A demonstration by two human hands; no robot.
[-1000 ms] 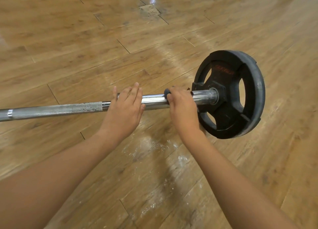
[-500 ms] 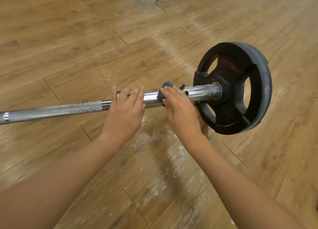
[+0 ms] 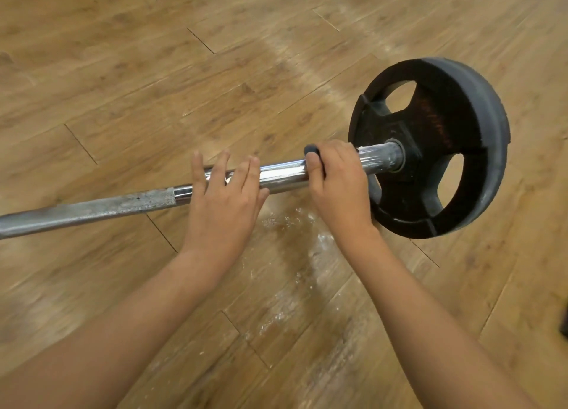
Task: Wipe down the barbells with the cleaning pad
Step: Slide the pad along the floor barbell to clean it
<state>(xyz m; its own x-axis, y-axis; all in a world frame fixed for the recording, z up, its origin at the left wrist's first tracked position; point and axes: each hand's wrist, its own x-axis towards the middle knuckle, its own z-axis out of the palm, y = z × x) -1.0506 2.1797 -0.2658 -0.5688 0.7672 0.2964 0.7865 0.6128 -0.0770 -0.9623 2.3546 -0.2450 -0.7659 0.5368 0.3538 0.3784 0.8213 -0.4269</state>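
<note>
Sliding back toward the weight plate, the right hand now sits closer to its hub than half a second ago, and the left hand's fingers have fanned wider. Wooden floor lies under everything, with white dust scattered just on the near side of the plate. The barbell runs away from the plate to the left, its chrome sleeve nearest the plate and dull knurling farther off. The left hand lies flat on the sleeve, fingers straight and spread, well short of the plate. The right hand curls round the sleeve just beside the hub, pinching the dark cleaning pad against the metal; only its edge shows by the thumb. With only a flat palm steadying it, the bar may roll under a hard stroke, or the knuckles may strike the hub.
</note>
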